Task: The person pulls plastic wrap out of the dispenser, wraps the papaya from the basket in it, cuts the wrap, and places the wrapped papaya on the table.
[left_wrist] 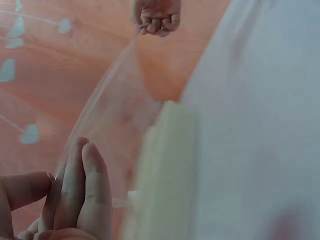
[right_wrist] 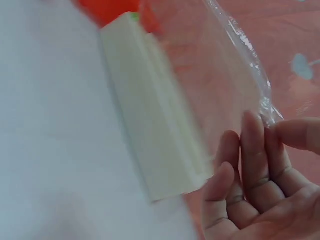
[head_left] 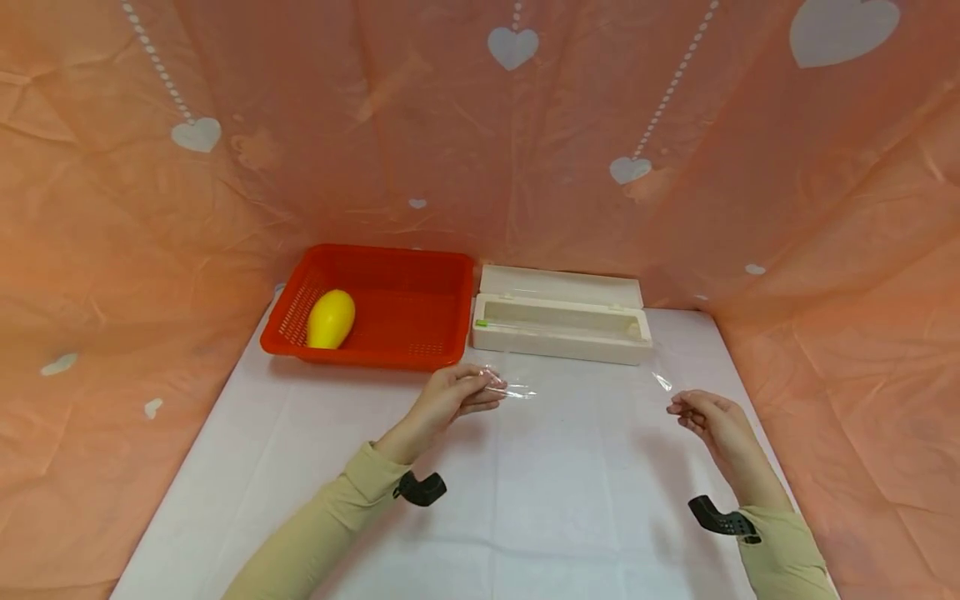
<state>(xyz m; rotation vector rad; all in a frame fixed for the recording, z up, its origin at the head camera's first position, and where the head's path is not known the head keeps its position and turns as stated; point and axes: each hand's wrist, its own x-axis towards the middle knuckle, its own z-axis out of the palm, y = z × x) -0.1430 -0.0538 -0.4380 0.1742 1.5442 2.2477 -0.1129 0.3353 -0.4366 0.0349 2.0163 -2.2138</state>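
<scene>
A clear sheet of plastic wrap (right_wrist: pixel 245 50) is stretched between the two hands, its upper edge bunched into shiny folds. My left hand (head_left: pixel 459 395) pinches one corner between thumb and fingers, in front of the red basket. The other corner is pinched by my right hand (head_left: pixel 712 421), over the table's right side. Behind the hands stands a cream wrap box (head_left: pixel 562 340) with its lid (head_left: pixel 562 286) raised at the back. The wrap comes down toward this box; where it meets the box is hard to see. A green slider (head_left: pixel 482 323) sits at the box's left end.
A red plastic basket (head_left: pixel 397 358) stands to the left of the box, with a yellow mango-like fruit (head_left: pixel 331 318) inside. White cloth covers the table (head_left: pixel 555 500). Orange curtains (head_left: pixel 420 125) with white hearts hang behind and on both sides.
</scene>
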